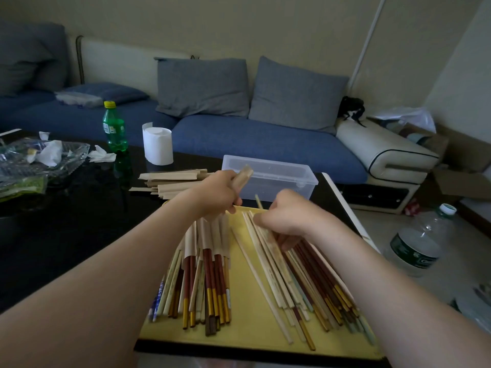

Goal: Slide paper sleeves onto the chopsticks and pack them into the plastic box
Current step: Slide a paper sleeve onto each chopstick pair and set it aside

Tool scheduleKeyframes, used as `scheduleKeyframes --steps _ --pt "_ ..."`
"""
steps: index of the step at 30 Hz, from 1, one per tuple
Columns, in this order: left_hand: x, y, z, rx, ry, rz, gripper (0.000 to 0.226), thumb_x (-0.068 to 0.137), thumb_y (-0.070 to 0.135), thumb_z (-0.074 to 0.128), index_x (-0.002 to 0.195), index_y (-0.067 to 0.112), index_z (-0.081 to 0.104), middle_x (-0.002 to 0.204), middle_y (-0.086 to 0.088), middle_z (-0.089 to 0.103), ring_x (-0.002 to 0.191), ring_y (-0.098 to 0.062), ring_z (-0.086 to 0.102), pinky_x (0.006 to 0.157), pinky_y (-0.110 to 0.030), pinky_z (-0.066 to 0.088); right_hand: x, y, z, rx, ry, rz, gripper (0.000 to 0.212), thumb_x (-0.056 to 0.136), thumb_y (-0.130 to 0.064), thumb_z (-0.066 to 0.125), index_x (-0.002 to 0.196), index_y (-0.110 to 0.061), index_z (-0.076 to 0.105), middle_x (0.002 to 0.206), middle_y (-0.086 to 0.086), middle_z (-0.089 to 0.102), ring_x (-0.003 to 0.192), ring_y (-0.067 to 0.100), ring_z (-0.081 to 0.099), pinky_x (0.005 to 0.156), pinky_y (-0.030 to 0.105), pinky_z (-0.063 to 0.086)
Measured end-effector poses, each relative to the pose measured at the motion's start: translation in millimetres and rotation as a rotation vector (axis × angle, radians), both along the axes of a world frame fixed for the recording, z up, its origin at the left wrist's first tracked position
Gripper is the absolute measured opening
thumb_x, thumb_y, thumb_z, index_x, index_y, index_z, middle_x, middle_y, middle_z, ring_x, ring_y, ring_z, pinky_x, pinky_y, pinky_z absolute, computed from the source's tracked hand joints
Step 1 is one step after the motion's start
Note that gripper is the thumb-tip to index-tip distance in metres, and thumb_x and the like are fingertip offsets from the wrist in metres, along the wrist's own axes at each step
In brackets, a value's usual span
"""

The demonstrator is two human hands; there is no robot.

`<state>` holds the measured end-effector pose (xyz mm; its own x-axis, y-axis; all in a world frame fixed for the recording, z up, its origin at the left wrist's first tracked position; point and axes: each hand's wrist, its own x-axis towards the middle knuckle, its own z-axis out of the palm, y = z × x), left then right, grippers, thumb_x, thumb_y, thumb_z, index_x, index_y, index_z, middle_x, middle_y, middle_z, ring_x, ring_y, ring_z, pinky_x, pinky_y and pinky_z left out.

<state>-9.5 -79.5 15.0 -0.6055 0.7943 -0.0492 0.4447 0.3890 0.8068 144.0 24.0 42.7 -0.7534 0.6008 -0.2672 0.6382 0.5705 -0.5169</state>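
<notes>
One tan paper sleeve [243, 176] sits gripped in the left hand [219, 193]; the right hand [288, 216] pinches a pale, slender chopstick [258, 202]

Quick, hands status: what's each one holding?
Left hand: grips a paper sleeve.
Right hand: pinches a pale chopstick.

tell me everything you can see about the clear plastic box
The clear rectangular plastic box is translucent and long, with rounded corners, a raised rim and no lid on. It stands upright on the black table, just beyond the yellow tray. Nothing clearly shows inside. The left hand and its tan paper sleeve overlap its left end in view; contact cannot be told.
</notes>
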Motion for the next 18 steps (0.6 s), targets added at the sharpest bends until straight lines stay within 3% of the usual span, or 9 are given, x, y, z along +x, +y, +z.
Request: scheduleKeyframes --steps 3,7,9,12,15,18 --pt "-1 1 1 0.015 -0.050 -0.015 0.017 0.103 0.010 0.059 0.119 0.016 0.063 0.102 -0.010 0.071 0.082 -0.018 0.071 0.075 -0.034 0.058 -2 9 -8 0.080 0.165 -0.064 0.026 0.105 -0.030 0.054 0.104 -0.005 0.062 0.071 0.013 0.078 0.055 0.025 0.078 0.061 0.032 0.062" --pt "-1 4 -5 0.025 0.098 0.009 0.016 0.103 0.033 0.062 0.107 0.017 0.063 0.092 -0.007 0.068 0.079 -0.019 0.066 0.067 -0.031 0.052 -3 18 -15 0.211 0.295 -0.125 0.027 0.109 -0.029 0.046 0.103 -0.009 0.063 0.089 0.015 0.075 0.066 0.024 0.076 0.060 0.028 0.057" --pt "-3 4 -9 -0.030 0.286 0.058 0.025 0.096 0.047 0.069 0.101 0.023 0.063 0.088 -0.002 0.068 0.078 -0.018 0.066 0.065 -0.032 0.051 -2 21 -14 0.221 0.313 -0.131 0.031 0.110 -0.029 0.045 0.098 -0.009 0.064 0.091 0.011 0.070 0.072 0.021 0.069 0.058 0.029 0.050" --pt "-6 4 -12 -0.126 0.498 0.087 0.029 0.092 0.053 0.071 0.091 0.027 0.058 0.087 0.001 0.064 0.077 -0.017 0.063 0.063 -0.032 0.046 1 24 -12 0.249 0.305 -0.103 0.040 0.109 -0.034 0.046 0.078 -0.012 0.058 0.074 0.004 0.061 0.060 0.015 0.054 0.053 0.029 0.037" --pt "-10 3 -13 -0.170 0.576 0.064 0.024 0.097 0.050 0.064 0.090 0.029 0.053 0.087 0.001 0.063 0.077 -0.017 0.063 0.064 -0.033 0.050 4 28 -14 0.269 0.275 -0.091 0.043 0.105 -0.040 0.049 0.070 -0.015 0.052 0.066 0.000 0.053 0.054 0.014 0.048 0.052 0.027 0.036" --pt "-12 1 -12 -0.209 0.632 0.044 0.019 0.099 0.045 0.058 0.090 0.029 0.052 0.087 0.001 0.062 0.076 -0.018 0.063 0.068 -0.038 0.057 6 32 -16 0.304 0.226 -0.101 0.040 0.101 -0.044 0.051 0.072 -0.016 0.051 0.072 0.002 0.055 0.057 0.016 0.050 0.052 0.027 0.036"
